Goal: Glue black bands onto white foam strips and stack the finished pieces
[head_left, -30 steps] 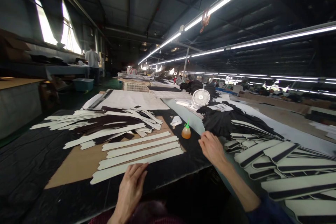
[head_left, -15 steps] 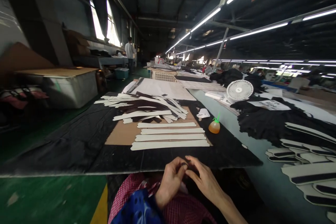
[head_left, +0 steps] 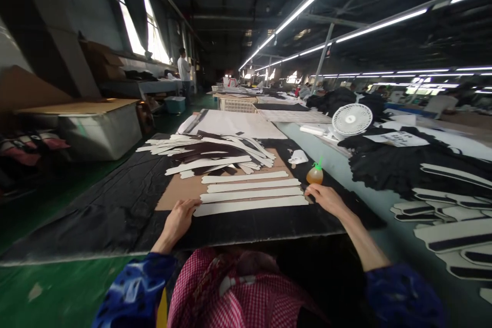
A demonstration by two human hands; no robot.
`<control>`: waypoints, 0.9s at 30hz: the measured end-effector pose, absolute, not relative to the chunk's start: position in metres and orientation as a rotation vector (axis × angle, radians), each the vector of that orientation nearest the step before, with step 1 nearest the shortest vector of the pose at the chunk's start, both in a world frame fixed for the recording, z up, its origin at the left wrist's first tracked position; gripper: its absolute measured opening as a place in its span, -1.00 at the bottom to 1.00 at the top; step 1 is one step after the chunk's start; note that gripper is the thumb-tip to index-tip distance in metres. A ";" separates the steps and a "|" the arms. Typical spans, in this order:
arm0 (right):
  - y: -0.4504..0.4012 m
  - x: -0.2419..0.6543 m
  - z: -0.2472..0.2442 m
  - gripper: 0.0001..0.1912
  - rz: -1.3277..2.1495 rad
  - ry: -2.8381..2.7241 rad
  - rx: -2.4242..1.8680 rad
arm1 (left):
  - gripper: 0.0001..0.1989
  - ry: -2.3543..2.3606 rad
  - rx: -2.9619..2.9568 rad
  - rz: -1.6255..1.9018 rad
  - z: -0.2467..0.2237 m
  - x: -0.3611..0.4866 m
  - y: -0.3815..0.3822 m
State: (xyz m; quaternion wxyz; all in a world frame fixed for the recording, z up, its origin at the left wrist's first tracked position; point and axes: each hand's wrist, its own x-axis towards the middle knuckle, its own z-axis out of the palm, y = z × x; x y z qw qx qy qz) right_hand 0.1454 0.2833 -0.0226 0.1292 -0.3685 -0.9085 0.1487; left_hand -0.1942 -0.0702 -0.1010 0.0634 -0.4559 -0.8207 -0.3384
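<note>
Several long white strips lie in a row on a brown board, the nearest one [head_left: 251, 205] at its front edge. My left hand [head_left: 180, 220] is at the left ends of the front strips, its fingers bent and close together. At their right ends is my right hand [head_left: 326, 199], with thumb and fingers pinched. What either set of fingertips holds is too small to make out. Behind the row lies a loose pile of white and dark strips [head_left: 215, 154]. A bottle of orange liquid with a green top [head_left: 314, 174] stands just beyond my right hand.
Black cloth [head_left: 126, 205] covers the table around the brown board. A white fan [head_left: 351, 119] stands at the right, near dark fabric [head_left: 403, 164] and more strips [head_left: 453, 230]. A person [head_left: 184, 74] stands far back on the left.
My hands were together at the table's front edge. They have moved apart and forward, to opposite ends of the front strips. The view has shifted slightly.
</note>
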 end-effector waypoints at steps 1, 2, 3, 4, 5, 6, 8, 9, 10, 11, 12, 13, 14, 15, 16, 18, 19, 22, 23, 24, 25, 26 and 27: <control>0.285 0.139 -0.026 -0.62 0.415 -2.665 -1.079 | -0.66 -2.484 -1.404 -1.013 -0.105 -0.199 -0.069; 0.286 0.134 -0.030 -0.63 0.397 -2.684 -1.090 | -0.65 -2.488 -1.425 -1.001 -0.109 -0.201 -0.067; 0.287 0.130 -0.034 -0.63 0.382 -2.698 -1.105 | -0.64 -2.490 -1.446 -0.987 -0.110 -0.202 -0.066; 0.288 0.127 -0.038 -0.64 0.374 -2.709 -1.121 | -0.63 -2.489 -1.457 -0.978 -0.111 -0.201 -0.066; 0.288 0.127 -0.042 -0.65 0.370 -2.718 -1.135 | -0.63 -2.485 -1.460 -0.977 -0.110 -0.199 -0.066; 0.289 0.129 -0.045 -0.65 0.372 -2.725 -1.146 | -0.63 -2.476 -1.457 -0.983 -0.108 -0.195 -0.066; 0.291 0.140 -0.050 -0.65 0.387 -2.720 -1.172 | -0.63 -2.452 -1.455 -1.007 -0.104 -0.183 -0.068; 0.292 0.147 -0.052 -0.65 0.401 -2.712 -1.184 | -0.63 -2.443 -1.461 -1.020 -0.101 -0.176 -0.068; 0.293 0.156 -0.053 -0.64 0.423 -2.701 -1.190 | -0.64 -2.439 -1.475 -1.031 -0.099 -0.168 -0.069; 0.294 0.165 -0.054 -0.64 0.462 -2.684 -1.187 | -0.65 -2.438 -1.496 -1.042 -0.097 -0.161 -0.069; 0.295 0.175 -0.054 -0.63 0.516 -2.661 -1.172 | -0.65 -2.440 -1.518 -1.054 -0.096 -0.154 -0.070; 0.296 0.183 -0.054 -0.62 0.576 -2.629 -1.146 | -0.66 -2.443 -1.538 -1.067 -0.095 -0.148 -0.069; 0.297 0.192 -0.053 -0.60 0.637 -2.589 -1.115 | -0.67 -2.446 -1.551 -1.081 -0.095 -0.144 -0.069; 0.297 0.198 -0.051 -0.58 0.688 -2.540 -1.089 | -0.67 -2.453 -1.558 -1.095 -0.094 -0.141 -0.069; 0.297 0.204 -0.049 -0.56 0.723 -2.488 -1.073 | -0.68 -2.461 -1.557 -1.109 -0.094 -0.139 -0.069; 0.297 0.211 -0.045 -0.52 0.752 -2.407 -1.069 | -0.69 -2.478 -1.545 -1.147 -0.094 -0.139 -0.069; 0.297 0.213 -0.043 -0.52 0.762 -2.382 -1.071 | -0.69 -2.483 -1.538 -1.176 -0.093 -0.140 -0.069; 0.291 0.210 -0.036 -0.50 0.843 -2.363 -1.023 | -0.68 -2.493 -1.508 -1.303 -0.091 -0.141 -0.071; 0.287 0.206 -0.034 -0.49 0.889 -2.365 -0.987 | -0.68 -2.495 -1.490 -1.350 -0.090 -0.140 -0.072; 0.281 0.200 -0.032 -0.48 0.934 -2.367 -0.947 | -0.69 -2.498 -1.470 -1.394 -0.089 -0.139 -0.073; 0.273 0.192 -0.031 -0.48 0.973 -2.371 -0.906 | -0.70 -2.501 -1.448 -1.430 -0.087 -0.138 -0.074; 0.264 0.182 -0.029 -0.50 1.003 -2.383 -0.862 | -0.72 -2.501 -1.428 -1.460 -0.086 -0.136 -0.075; 0.252 0.171 -0.028 -0.53 1.027 -2.407 -0.816 | -0.73 -2.503 -1.409 -1.486 -0.085 -0.135 -0.075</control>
